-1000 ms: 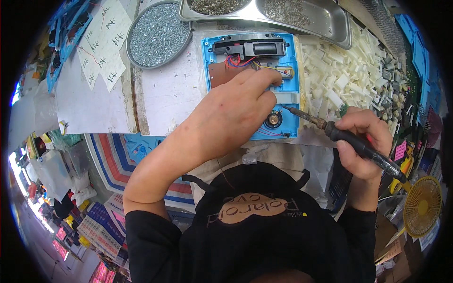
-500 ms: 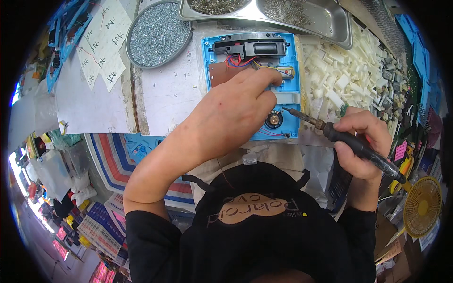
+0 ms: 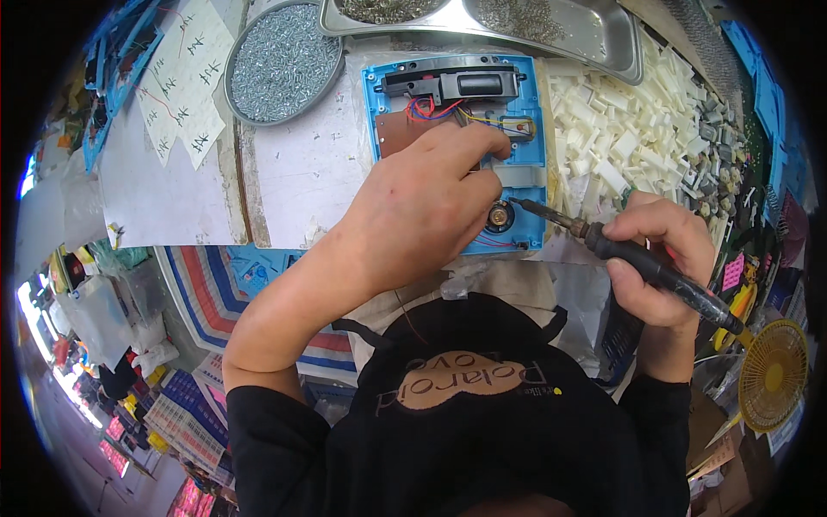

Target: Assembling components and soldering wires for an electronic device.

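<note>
A blue plastic casing (image 3: 533,202) lies open on the bench in front of me. My left hand (image 3: 420,202) reaches over it with bent fingers; the fingertips are hidden, and what they pinch cannot be made out. In my right hand (image 3: 668,250) is a soldering iron (image 3: 634,256), held like a pen, its tip just beside the small round speaker (image 3: 499,218). A black plastic part (image 3: 478,85) runs along the casing's far side. Red, blue and yellow wires (image 3: 431,109) cross between a brown board (image 3: 398,133) and a small part at the right.
A round tray of small screws (image 3: 284,65) stands at the far left, beside marked paper (image 3: 183,103). Behind the casing is a metal tray (image 3: 594,43) with small metal parts. White plastic pieces (image 3: 616,129) are heaped to the right. A yellow fan (image 3: 773,376) stands at lower right.
The iron's tip has come slightly closer to the speaker. My left hand keeps its place over the casing, and the whole view has shifted a little.
</note>
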The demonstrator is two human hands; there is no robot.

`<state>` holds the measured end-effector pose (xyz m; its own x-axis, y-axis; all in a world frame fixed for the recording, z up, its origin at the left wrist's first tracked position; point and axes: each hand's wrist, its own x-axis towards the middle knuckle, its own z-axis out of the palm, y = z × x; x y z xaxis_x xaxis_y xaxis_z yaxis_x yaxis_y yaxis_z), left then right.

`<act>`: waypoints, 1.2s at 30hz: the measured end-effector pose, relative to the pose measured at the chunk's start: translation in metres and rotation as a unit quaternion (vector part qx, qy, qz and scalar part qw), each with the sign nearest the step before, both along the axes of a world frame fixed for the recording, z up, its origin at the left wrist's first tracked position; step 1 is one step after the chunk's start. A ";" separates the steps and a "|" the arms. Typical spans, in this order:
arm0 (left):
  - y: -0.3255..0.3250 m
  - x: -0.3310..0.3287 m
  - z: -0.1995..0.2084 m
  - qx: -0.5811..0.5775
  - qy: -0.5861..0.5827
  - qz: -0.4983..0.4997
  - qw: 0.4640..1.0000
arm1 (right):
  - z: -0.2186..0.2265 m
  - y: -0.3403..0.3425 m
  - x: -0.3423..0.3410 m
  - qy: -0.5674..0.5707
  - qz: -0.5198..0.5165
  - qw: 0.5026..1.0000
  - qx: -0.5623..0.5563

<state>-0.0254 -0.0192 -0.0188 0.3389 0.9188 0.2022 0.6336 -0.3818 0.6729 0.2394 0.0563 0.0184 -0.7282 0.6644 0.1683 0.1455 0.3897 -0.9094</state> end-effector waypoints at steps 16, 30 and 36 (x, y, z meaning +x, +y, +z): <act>0.000 -0.001 0.004 0.028 0.055 -0.023 0.998 | 0.002 0.000 -0.007 -0.042 0.026 0.999 0.004; -0.001 0.000 0.001 0.052 0.070 -0.026 0.996 | 0.017 -0.016 -0.011 -0.079 -0.035 0.996 -0.019; -0.003 -0.004 0.000 0.056 0.072 -0.024 0.996 | 0.031 -0.022 0.026 -0.049 -0.112 0.990 -0.070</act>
<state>-0.0291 -0.0223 -0.0190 0.4148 0.8754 0.2484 0.6997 -0.4813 0.5280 0.2657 0.0341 0.0492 -0.5676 0.8233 0.0000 0.3038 0.2095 -0.9294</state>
